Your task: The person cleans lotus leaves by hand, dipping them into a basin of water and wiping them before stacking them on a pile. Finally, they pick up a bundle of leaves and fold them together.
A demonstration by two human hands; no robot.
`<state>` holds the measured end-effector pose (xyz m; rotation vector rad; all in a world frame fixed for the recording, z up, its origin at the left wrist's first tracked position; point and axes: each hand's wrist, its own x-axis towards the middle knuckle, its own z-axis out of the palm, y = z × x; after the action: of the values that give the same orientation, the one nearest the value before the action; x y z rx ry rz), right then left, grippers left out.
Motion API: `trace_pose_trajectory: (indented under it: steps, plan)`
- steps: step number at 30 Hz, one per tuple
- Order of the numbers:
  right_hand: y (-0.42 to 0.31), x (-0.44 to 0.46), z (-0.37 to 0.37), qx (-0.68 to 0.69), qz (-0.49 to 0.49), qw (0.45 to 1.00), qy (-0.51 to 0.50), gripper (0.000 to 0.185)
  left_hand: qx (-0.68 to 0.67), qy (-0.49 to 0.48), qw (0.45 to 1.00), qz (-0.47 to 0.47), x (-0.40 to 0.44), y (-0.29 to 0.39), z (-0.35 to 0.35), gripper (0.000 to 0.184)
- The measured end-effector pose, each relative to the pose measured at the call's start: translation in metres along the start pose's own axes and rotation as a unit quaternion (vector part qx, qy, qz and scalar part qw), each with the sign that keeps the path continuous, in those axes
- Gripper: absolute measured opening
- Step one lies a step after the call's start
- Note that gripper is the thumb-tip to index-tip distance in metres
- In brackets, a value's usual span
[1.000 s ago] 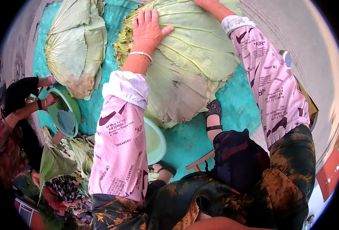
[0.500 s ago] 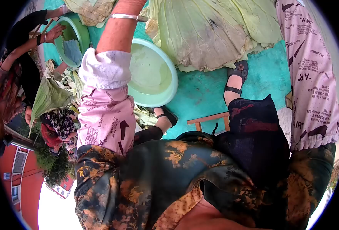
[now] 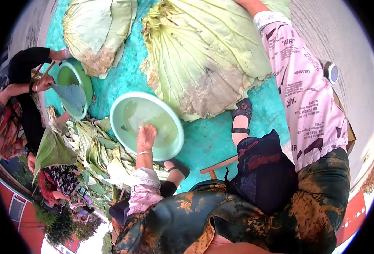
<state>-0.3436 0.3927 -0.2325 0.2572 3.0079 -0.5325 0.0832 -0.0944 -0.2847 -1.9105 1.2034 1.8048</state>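
Note:
A pale green basin (image 3: 178, 142) of water stands on the teal cloth. My left hand (image 3: 146, 137) is over the basin's near side, fingers together and slightly bent; whether anything is in it cannot be made out. Beyond the basin lies a big fanned stack of large pale green leaves (image 3: 204, 55), browned along its near edge. My right arm reaches to the stack's far right side, where only the wrist and back of my right hand (image 3: 253, 5) show at the top edge; its fingers are out of view.
A second leaf stack (image 3: 94, 31) lies at the upper left on the teal cloth (image 3: 220, 139). At the left, a co-worker holds a leaf (image 3: 71, 96) at a green basin (image 3: 86, 89). Loose leaves (image 3: 98, 148) are heaped below. A wooden stool (image 3: 218, 165) stands by my legs.
My left hand has come back from the leaf stack to the basin. The view has shifted, so the whole basin shows now. The co-worker's leaf is raised higher at the green basin.

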Motion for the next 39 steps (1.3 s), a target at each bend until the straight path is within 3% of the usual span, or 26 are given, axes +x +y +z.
trace_pose_trajectory:
  steps: [1,2,3,6,8,9,13,16,18,21,24,27,30,33,39]
  plan:
    - [0.001,0.003,0.004,-0.009,0.01,1.0,-0.009,0.054,-0.054,-0.078,0.995,-0.029,0.006,0.002,0.005,0.048]
    - [0.003,0.009,0.004,-0.011,0.018,0.999,-0.025,0.058,-0.15,-0.312,0.934,-0.088,0.025,0.004,0.0,0.04]
    - [0.006,0.015,0.011,-0.013,0.025,0.999,-0.033,0.062,-0.133,-0.191,0.971,-0.063,-0.025,0.02,0.051,0.028]
    - [0.009,0.014,0.018,0.0,0.029,0.999,-0.036,0.066,-0.25,-0.451,0.852,-0.092,-0.05,0.052,0.092,0.02]
    - [0.012,0.017,0.02,0.013,0.028,0.999,-0.029,0.066,-0.198,-0.479,0.854,-0.052,-0.111,0.082,0.149,0.013]
    - [0.013,0.016,0.023,0.019,0.028,0.999,-0.028,0.067,-0.144,-0.48,0.865,-0.029,-0.143,0.098,0.182,0.014]
    - [0.01,0.013,0.023,0.019,0.025,0.999,-0.02,0.065,-0.01,-0.612,0.791,0.011,-0.21,0.149,0.319,0.029]
    - [0.012,0.012,0.021,0.017,0.024,0.999,-0.019,0.065,0.1,-0.627,0.763,0.121,-0.264,0.151,0.426,0.043]
    - [0.012,0.012,0.022,0.015,0.019,0.999,-0.021,0.065,0.147,-0.65,0.734,0.134,-0.279,0.154,0.476,0.048]
    - [0.01,0.01,0.022,0.014,0.021,1.0,-0.014,0.065,0.129,-0.577,0.799,0.109,-0.269,0.162,0.521,0.034]
    - [0.01,0.009,0.02,0.016,0.021,1.0,-0.014,0.064,0.242,-0.504,0.768,0.313,-0.275,0.157,0.507,0.057]
    - [0.012,0.011,0.022,0.028,0.02,0.999,-0.006,0.064,0.435,-0.42,0.638,0.476,-0.233,0.155,0.479,0.068]
    - [0.013,0.01,0.028,0.036,0.018,0.999,0.008,0.064,0.621,-0.25,0.41,0.619,-0.163,0.145,0.467,0.068]
    - [0.014,0.012,0.029,0.035,0.02,0.999,0.01,0.064,0.636,-0.092,0.216,0.735,-0.147,0.117,0.448,0.073]
    - [0.016,0.014,0.023,0.028,0.015,0.999,-0.007,0.064,0.653,-0.072,0.215,0.722,-0.14,0.113,0.448,0.076]
